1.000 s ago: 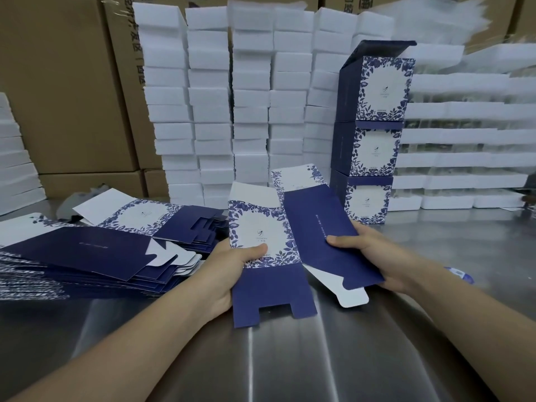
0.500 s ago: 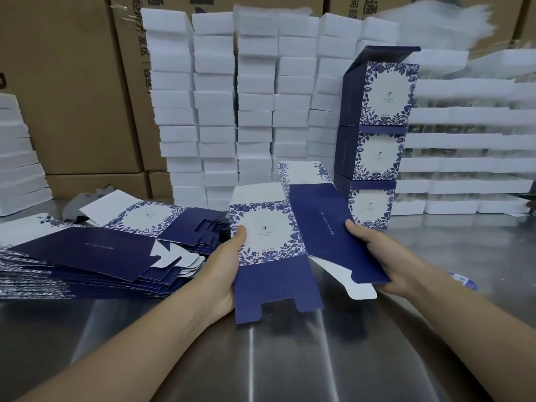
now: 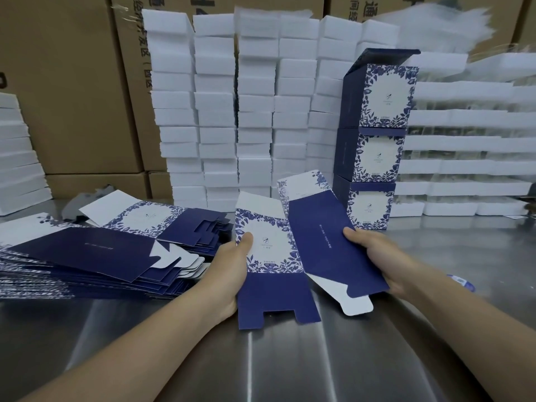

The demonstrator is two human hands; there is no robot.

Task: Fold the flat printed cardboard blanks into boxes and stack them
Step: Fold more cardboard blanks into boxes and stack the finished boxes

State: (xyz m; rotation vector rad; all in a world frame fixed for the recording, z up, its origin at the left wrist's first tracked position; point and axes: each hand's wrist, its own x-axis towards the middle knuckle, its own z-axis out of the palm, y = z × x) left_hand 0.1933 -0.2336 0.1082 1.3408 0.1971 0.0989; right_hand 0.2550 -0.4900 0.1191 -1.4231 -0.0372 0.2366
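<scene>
The one head-worn camera is looking forward and down, hanging close over the left hand (image 3: 229, 274), right hand (image 3: 377, 256) and tabletop (image 3: 290, 369), facing the cartons (image 3: 72, 97).

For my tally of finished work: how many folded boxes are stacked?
3, in one column behind the right hand: the bottom box on the table, the middle box on it, the top box with its lid raised. Others may be hidden behind.

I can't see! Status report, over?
Left hand and right hand grip one blank, partly opened. Three folded boxes stacked behind. Flat pile aside, left.
</scene>
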